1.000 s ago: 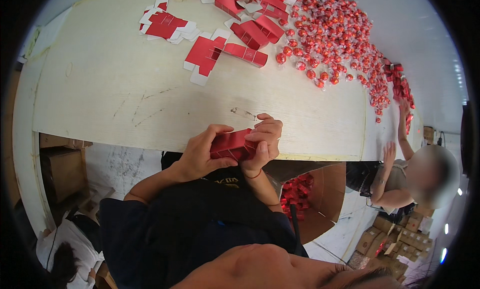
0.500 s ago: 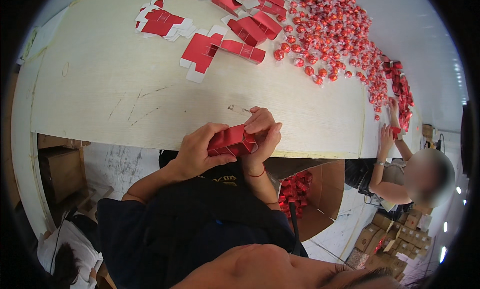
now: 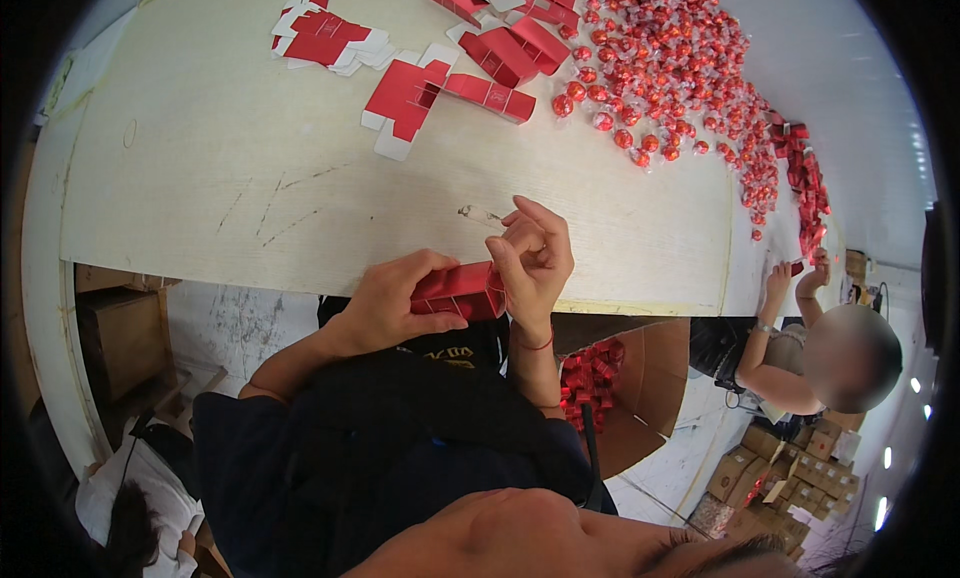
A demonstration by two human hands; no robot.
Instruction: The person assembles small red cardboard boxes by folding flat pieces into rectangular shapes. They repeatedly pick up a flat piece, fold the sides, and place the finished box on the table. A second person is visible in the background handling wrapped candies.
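Note:
My left hand (image 3: 392, 296) grips a small red box (image 3: 462, 292) by its left end, thumb along the near side and fingers over the far side. The box is held tilted just over the table's near edge. At its right end, close beside it, is my right hand (image 3: 540, 256), palm toward the box, with thumb and forefinger apart and the other fingers bent. I see nothing in that hand. Whether its lower edge touches the box I cannot tell.
Flat box blanks (image 3: 325, 40) and part-folded red boxes (image 3: 505, 56) lie on the table's far side, beside heaped red wrapped candies (image 3: 660, 68). A carton (image 3: 645, 398) under the table edge holds red boxes (image 3: 590, 383). Another person (image 3: 790, 363) works at the right.
My right hand has lifted its fingers off the box's right end and swung up and slightly right. My left hand still holds the box. The other person's hands have moved.

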